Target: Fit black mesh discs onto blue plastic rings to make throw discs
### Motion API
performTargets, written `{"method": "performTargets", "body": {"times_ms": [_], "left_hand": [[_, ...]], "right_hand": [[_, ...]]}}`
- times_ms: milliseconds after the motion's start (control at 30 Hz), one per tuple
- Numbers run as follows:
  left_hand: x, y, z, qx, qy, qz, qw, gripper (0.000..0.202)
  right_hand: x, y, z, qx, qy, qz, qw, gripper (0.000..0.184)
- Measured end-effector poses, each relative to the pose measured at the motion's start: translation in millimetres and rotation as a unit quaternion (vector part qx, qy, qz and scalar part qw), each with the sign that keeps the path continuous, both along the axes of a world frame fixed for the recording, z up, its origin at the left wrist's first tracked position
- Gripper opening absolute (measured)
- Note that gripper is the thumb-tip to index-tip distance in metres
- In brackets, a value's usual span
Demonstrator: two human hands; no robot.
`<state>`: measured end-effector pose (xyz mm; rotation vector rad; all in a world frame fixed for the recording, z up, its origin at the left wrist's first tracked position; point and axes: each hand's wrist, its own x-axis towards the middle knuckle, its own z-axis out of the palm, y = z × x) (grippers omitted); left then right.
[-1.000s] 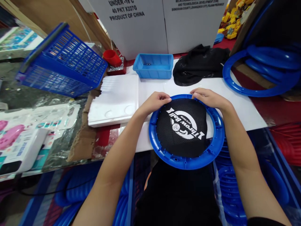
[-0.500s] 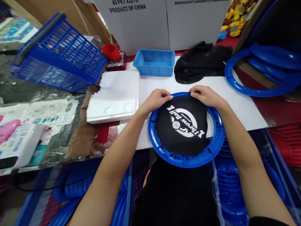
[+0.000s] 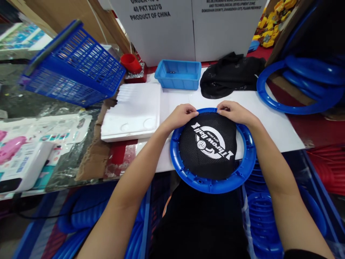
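Observation:
A blue plastic ring lies at the near edge of the white work surface, partly over my lap. Across its opening is a black mesh net with a white "Throw Ball" print; a gap shows between net and ring at the right. My left hand pinches the net's edge at the ring's far rim, left of centre. My right hand pinches net and rim a little to the right. Both hands' fingertips partly hide the edge they hold.
Behind the ring stand a light blue tray and a pile of black mesh. More blue rings lie at the right. A white foam block and a blue basket are at the left. Cartons form the back.
The view has tilted slightly upward, so more carton print shows. Both hands stay at the ring's far rim with almost the same grip; the net looks nearly unchanged.

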<state>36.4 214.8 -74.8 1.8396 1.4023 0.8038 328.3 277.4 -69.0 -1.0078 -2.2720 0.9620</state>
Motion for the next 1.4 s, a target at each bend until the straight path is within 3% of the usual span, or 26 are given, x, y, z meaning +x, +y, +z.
{"method": "performTargets", "body": {"times_ms": [100,267,500,700,1067,1267,1400], "left_hand": [[10,1,5.5,0.035,-0.014,-0.017,0.999,0.026],[23,4,8.2,0.132,0.007,-0.042,0.99,0.013],[9,2,10.3,0.061,-0.011,-0.043,0.997,0.018],[3,0,9.3,0.019,-0.017,-0.052,0.998,0.022],[-4,0,4.0,0.028,0.031,-0.069,0.997,0.028],[0,-4,3.3,0.027,0.037,-0.059,0.997,0.028],[2,-5,3.3,0.041,0.049,-0.041,0.997,0.028]], "right_hand": [[-6,0,4.2,0.028,0.006,0.041,0.999,0.024],[-29,1,4.6,0.092,0.025,0.119,0.988,0.02],[-39,-4,2.2,0.096,0.007,0.116,0.989,0.019],[-46,5,7.3,0.076,-0.063,0.187,0.977,0.022],[-36,-5,5.3,-0.039,0.036,0.148,0.988,0.024],[-37,-6,4.5,-0.037,0.04,0.135,0.989,0.024],[-43,-9,0.0,0.014,0.023,0.097,0.995,0.019]]}}
